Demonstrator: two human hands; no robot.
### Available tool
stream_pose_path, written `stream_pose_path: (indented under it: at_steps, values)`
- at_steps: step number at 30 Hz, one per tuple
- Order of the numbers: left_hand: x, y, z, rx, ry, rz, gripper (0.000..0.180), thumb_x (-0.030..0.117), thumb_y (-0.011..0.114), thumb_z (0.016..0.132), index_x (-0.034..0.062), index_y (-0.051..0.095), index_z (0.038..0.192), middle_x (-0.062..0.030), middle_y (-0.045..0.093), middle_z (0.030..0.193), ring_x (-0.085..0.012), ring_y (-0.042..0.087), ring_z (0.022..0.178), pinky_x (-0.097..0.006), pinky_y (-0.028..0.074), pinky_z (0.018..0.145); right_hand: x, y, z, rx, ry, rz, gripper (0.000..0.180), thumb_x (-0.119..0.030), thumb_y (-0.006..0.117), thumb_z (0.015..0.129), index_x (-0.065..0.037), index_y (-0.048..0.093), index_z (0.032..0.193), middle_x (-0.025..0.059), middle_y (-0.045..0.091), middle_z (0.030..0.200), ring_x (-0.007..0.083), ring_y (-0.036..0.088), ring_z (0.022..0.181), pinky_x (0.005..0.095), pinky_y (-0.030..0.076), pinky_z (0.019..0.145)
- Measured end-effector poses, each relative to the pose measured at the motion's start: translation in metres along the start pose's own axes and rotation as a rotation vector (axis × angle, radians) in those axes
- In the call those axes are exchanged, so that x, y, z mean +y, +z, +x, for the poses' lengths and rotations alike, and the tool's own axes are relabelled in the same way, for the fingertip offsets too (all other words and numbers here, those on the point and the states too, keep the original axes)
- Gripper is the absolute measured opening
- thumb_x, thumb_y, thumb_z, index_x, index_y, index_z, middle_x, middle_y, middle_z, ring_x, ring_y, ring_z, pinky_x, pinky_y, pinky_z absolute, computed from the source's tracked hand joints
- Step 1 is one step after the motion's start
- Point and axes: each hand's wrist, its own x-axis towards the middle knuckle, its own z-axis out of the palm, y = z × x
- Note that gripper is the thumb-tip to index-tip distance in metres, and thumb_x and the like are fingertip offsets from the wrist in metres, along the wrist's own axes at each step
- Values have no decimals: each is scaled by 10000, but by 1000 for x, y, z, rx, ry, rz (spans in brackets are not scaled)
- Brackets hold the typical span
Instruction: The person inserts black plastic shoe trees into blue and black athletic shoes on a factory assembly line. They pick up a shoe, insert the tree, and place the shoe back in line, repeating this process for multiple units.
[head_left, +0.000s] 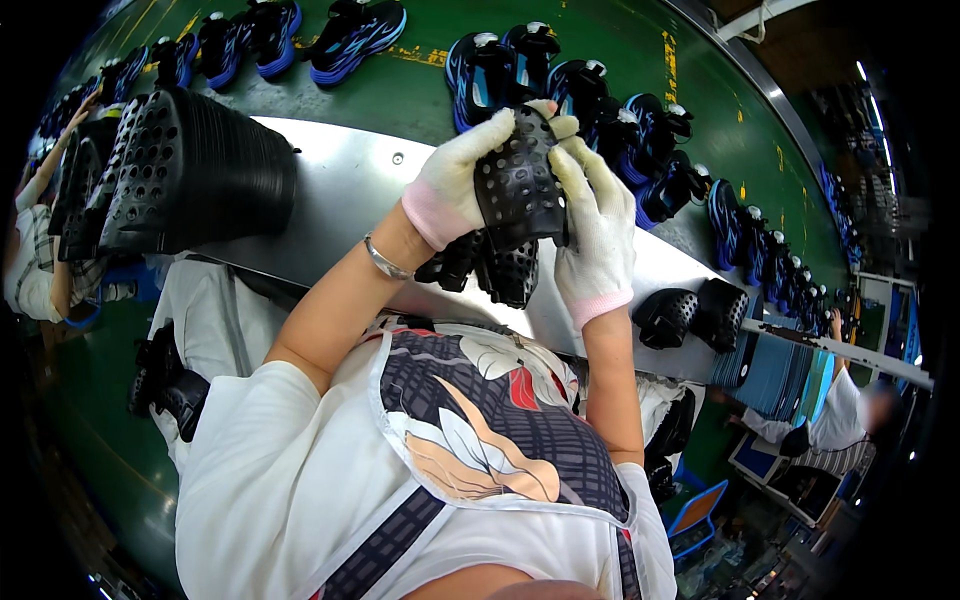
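Note:
Above the metal bench, both my hands, in white gloves with pink cuffs, hold a black perforated plastic shoe insert (pixel 518 185). My left hand (pixel 458 175) closes around its left side, the fingers partly hidden behind it. On the other side, my right hand (pixel 598 215) grips the top and right edge with bent fingers. Below the held piece, more black shoe inserts (pixel 510 272) lie on the bench near my apron. Two others, a rounded insert (pixel 667 317) and a second insert (pixel 720 314), sit to the right.
A large nested stack of black inserts (pixel 200 175) stands at the bench's left end. The metal bench (pixel 345 160) runs across in front of me. Beyond it, rows of black and blue sneakers (pixel 355 40) stand on a green surface. Other people work at far left and far right.

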Motion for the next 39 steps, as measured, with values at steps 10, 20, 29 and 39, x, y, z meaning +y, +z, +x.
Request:
stream_pose_path:
  at_steps: [10,20,29,39]
  values:
    - [32,-21,-9,410,290,360,216,268,474,982,70,515,1059,-90,580,920,-185,602,808,-317,533,734,-32,0,28,-453,241,94,470,-336,679,822,-40,580,1174,174,632,957,328,614,910,398,490,777]
    - [49,-48,12,654,346,561,366,415,523,960,108,493,764,-21,501,657,-111,484,575,-229,402,544,-35,57,49,-582,307,-105,394,-427,602,853,-39,546,818,180,644,751,360,645,695,452,500,624]
    - [47,-89,3,590,576,1675,244,213,593,863,34,657,1016,-150,646,1030,-342,612,978,-385,489,870,32,49,117,-801,390,-309,520,-526,554,823,-16,647,868,224,662,803,372,655,817,433,512,750]
    - [47,-116,17,496,509,2027,247,214,678,810,97,651,1026,-74,614,1081,-299,583,964,-394,500,827,33,112,195,-1042,299,-540,493,-423,478,838,-4,703,967,216,676,992,345,657,949,417,524,830]
